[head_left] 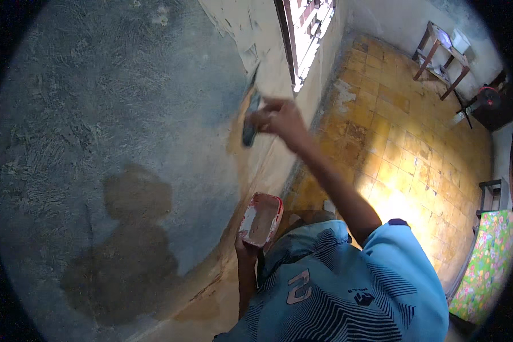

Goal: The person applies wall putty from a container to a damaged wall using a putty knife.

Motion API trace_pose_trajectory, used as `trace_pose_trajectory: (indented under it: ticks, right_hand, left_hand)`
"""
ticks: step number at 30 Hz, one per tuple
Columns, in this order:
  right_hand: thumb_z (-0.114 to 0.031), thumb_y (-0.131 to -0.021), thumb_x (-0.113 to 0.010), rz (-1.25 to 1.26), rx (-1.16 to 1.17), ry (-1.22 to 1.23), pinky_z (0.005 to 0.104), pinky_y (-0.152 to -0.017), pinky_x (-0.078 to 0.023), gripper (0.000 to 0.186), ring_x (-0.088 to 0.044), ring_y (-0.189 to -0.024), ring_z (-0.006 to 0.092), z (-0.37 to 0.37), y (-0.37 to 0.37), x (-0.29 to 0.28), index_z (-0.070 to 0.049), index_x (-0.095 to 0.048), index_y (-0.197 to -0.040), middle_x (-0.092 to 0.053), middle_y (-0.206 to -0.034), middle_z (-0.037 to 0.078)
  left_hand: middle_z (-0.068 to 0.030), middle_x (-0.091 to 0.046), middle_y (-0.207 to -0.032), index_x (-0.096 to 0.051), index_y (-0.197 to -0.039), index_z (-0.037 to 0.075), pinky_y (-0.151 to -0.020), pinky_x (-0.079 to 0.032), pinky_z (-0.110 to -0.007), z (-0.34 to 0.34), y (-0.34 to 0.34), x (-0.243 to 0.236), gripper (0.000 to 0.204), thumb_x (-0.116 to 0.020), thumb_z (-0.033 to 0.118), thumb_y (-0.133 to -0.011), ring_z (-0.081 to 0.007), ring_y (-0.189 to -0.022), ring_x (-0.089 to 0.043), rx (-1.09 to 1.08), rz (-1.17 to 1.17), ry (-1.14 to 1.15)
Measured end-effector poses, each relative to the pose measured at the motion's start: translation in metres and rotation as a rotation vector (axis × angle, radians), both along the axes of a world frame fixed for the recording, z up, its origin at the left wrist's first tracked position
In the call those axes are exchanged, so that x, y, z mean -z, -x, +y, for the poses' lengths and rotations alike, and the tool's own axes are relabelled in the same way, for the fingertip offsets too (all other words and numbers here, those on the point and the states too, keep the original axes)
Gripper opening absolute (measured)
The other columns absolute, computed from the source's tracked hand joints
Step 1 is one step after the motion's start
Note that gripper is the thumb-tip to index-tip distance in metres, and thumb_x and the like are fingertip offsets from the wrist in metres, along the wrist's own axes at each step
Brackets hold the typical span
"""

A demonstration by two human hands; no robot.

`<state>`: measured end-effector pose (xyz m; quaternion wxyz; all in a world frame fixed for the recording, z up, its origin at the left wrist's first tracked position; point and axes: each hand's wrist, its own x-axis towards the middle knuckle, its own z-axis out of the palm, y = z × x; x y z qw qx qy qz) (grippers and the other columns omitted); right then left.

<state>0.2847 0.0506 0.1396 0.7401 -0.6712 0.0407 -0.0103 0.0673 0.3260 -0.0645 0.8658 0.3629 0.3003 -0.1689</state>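
My right hand [278,119], raised and blurred, grips a dark teal putty knife [251,119] held along the wall and seen nearly edge-on. Its tip points up the wall; I cannot tell whether the whole edge touches. The wall [154,91] is rough grey-blue, with a pale, smeared coat [233,37] towards the window. Lower down, my left hand [248,245] holds a red-rimmed tub [262,219] from beneath, its fingers mostly hidden. Inside lies a smooth beige paste, and pale smears coat the rim.
A barred window [308,40] is set in the wall ahead. Worn yellow tiles [399,137] cover the floor to the right. A wooden table [442,54] with a white box stands at the far right, near a dark fan [487,97]. A flowered cloth [490,256] lies at the right edge.
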Motion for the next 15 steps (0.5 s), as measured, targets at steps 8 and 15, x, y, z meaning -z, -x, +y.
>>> trace_pose_trajectory:
  ticks: [8, 15]
  right_hand:
    - [-0.020, -0.078, -0.076, 0.165, -0.197, -0.153, 0.0282, -0.070, -0.053, 0.030, -0.063, -0.076, 0.0127, 0.052, 0.136, -0.066, 0.002, -0.067, -0.096, -0.067, -0.083, 0.009]
    - [-0.017, -0.080, -0.071, -0.111, 0.163, -0.211, 0.0311, -0.067, -0.055, 0.033, -0.066, -0.074, 0.0175, -0.026, -0.016, -0.029, 0.007, -0.065, -0.101, -0.067, -0.082, 0.012]
  left_hand:
    - [-0.0168, -0.049, -0.132, -0.040, -0.137, 0.007, -0.079, -0.052, -0.062, 0.019, 0.002, 0.008, 0.061, -0.055, 0.030, -0.082, -0.0402, -0.111, -0.055, -0.049, -0.002, -0.065]
    - [-0.0146, -0.055, -0.122, -0.049, -0.125, 0.000, -0.095, -0.047, -0.045, 0.005, -0.011, -0.018, 0.043, -0.051, 0.023, -0.088, -0.0312, -0.111, -0.056, 0.023, -0.045, 0.001]
